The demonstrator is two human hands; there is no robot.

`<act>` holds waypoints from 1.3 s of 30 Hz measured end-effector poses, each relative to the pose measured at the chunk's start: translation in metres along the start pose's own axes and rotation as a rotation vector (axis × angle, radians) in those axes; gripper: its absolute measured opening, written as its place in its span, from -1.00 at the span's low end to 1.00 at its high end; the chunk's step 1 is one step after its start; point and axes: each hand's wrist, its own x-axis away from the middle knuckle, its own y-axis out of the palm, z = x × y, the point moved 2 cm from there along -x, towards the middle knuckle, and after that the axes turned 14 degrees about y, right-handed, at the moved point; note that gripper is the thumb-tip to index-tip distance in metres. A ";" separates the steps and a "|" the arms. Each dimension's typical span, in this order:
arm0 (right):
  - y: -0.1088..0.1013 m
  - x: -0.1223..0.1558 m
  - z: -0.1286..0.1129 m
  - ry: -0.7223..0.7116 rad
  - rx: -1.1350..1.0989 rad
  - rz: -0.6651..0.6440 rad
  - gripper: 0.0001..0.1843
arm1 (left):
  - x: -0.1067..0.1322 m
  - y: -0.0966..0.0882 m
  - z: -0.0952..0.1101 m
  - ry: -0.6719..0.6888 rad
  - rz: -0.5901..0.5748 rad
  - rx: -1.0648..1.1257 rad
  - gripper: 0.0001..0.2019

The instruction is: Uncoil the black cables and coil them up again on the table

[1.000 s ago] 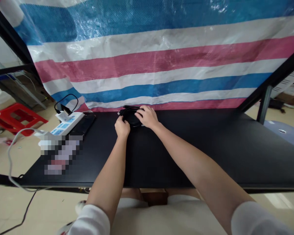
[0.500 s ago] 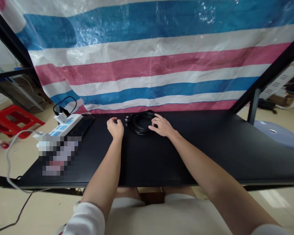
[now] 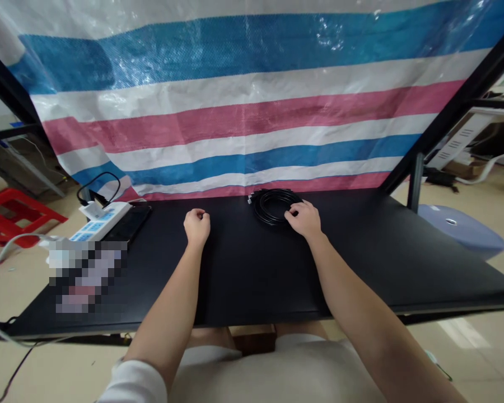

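Note:
A coiled black cable [image 3: 271, 205] lies flat on the black table [image 3: 243, 274], close to the striped tarp at the back. My right hand [image 3: 304, 218] rests on the coil's near right edge, its fingers curled over the loops. My left hand [image 3: 197, 226] sits on the table to the left of the coil, apart from it, curled into a loose fist with nothing visible in it.
A white and blue power strip [image 3: 98, 219] and a dark phone [image 3: 130, 222] lie at the table's far left, with a blurred patch in front of them. A red stool [image 3: 6, 212] stands on the floor at left, a pale blue lid [image 3: 460, 226] at right.
The coil has slid to the right along the back of the table under my right hand. My left hand let go of it and stayed behind, closed.

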 end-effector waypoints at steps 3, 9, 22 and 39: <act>0.000 -0.004 0.003 -0.057 -0.087 0.097 -0.81 | 0.001 0.003 0.001 0.019 -0.016 0.002 -0.91; 0.003 -0.010 0.007 -0.015 -0.206 0.197 -0.54 | 0.003 0.005 -0.001 0.009 -0.020 0.017 -0.89; -0.005 -0.018 0.016 0.373 -0.309 0.235 -0.70 | 0.002 0.009 -0.003 0.052 -0.039 -0.019 -0.92; -0.008 0.008 -0.012 -0.130 -0.411 0.283 -0.45 | 0.035 0.037 0.037 0.403 -0.295 0.311 -0.88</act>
